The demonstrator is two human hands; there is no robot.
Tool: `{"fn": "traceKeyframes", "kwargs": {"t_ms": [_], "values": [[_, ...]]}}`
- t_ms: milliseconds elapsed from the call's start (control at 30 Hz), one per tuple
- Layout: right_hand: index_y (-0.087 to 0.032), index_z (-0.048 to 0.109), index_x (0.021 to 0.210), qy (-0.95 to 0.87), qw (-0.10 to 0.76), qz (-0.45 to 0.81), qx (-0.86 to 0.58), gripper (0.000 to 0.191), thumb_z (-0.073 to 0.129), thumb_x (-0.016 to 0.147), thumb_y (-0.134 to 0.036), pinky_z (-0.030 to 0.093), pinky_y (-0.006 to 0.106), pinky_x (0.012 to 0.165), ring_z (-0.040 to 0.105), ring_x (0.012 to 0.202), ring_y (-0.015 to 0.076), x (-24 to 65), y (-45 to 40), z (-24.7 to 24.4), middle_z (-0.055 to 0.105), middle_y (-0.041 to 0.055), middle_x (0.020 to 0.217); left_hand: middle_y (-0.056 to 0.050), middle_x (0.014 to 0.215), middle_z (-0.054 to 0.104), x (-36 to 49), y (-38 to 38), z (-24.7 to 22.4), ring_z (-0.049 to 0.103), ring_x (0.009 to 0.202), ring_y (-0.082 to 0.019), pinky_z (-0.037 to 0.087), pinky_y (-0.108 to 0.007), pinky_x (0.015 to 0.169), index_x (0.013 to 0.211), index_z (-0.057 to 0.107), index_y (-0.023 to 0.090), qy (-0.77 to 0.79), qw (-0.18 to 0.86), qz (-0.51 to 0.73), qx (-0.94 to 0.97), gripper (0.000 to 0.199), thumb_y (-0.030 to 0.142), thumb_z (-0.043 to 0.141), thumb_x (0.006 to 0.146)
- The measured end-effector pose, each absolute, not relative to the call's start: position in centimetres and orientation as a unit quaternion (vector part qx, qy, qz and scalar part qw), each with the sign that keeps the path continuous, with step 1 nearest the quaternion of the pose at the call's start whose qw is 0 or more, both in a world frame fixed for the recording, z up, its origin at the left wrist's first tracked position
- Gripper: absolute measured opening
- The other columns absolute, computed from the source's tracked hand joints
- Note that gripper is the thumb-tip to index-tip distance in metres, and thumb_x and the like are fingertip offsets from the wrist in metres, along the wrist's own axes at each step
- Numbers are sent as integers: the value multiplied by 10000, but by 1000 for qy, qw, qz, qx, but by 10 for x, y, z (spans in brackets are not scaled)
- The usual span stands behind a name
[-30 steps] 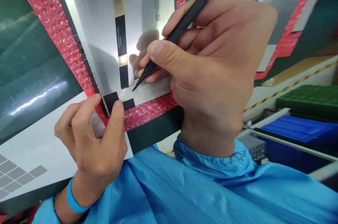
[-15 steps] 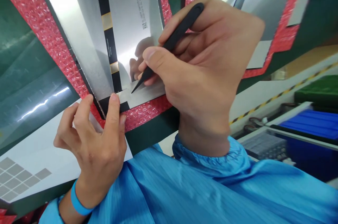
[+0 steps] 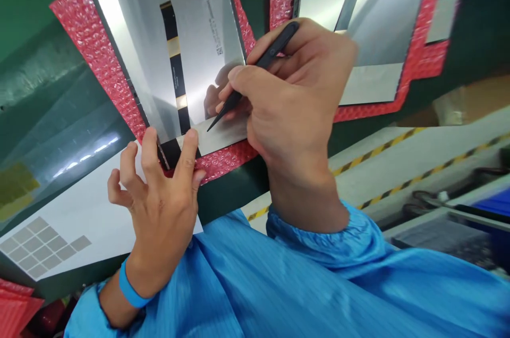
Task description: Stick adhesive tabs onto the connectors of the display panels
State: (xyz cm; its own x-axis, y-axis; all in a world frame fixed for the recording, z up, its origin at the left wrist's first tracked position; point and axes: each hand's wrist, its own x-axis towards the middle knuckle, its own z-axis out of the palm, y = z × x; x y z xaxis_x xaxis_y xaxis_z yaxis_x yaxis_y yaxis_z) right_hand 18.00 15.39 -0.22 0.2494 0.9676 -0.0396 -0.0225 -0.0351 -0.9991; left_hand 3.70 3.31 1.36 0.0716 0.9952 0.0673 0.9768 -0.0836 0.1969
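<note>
A silver display panel (image 3: 155, 35) lies with its back up on pink bubble wrap (image 3: 91, 40). A black flex cable (image 3: 178, 75) with gold bands runs down its middle to the lower edge. My right hand (image 3: 295, 88) is closed around slim black tweezers (image 3: 239, 91), their pointed tip at the pale strip along the panel's lower edge, right of the cable. Whether the tip touches is unclear. My left hand (image 3: 163, 184) has its fingers spread, with the index fingertip on the lower edge beside the cable's end and the middle fingertip at the lower-left corner.
Another silver panel (image 3: 382, 24) rests on pink bubble wrap to the right. Under my left hand lies a white sheet (image 3: 107, 216) with grey squares (image 3: 42, 245). Clear film covers the green mat at left. Yellow-black floor tape (image 3: 434, 170) and a blue bin are at lower right.
The view has shifted, showing more of the panel's upper end. My right hand still holds the tweezers by the lower edge; my left hand stays at the panel's corner, fingers a little more spread.
</note>
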Motion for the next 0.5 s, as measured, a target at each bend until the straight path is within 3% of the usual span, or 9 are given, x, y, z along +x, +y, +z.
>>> {"fn": "traceKeyframes", "kwargs": {"t_ms": [167,267,400,500], "values": [[-278,543,792,-400,559,465,-557,245,674,780,-71,478,288,382,678,513,199,180,157,-5,647,-76,589,-213,1626,506,42,33,11,387,1504,-457,239,-667,1162,1567,593,312,664,37,89,741,523,360,665,1051],[-271,546,815,-377,573,478,-548,237,658,772,-66,467,263,390,660,499,177,179,159,-6,644,-84,575,-184,1641,514,47,40,11,398,1524,-431,233,-649,1195,1585,573,321,648,54,89,754,517,358,629,1072],[-262,546,834,-359,594,474,-541,231,653,764,-69,465,232,384,631,469,141,177,160,-9,639,-93,579,-207,1698,452,36,37,20,381,1550,-481,229,-716,1203,1593,567,334,642,64,65,762,533,375,640,1067],[-258,556,825,-342,584,489,-550,213,658,760,-83,484,217,387,665,507,148,174,161,-10,650,-75,593,-224,1698,447,16,29,28,370,1561,-507,266,-745,1198,1502,656,289,650,71,68,754,435,364,613,1076]]}}
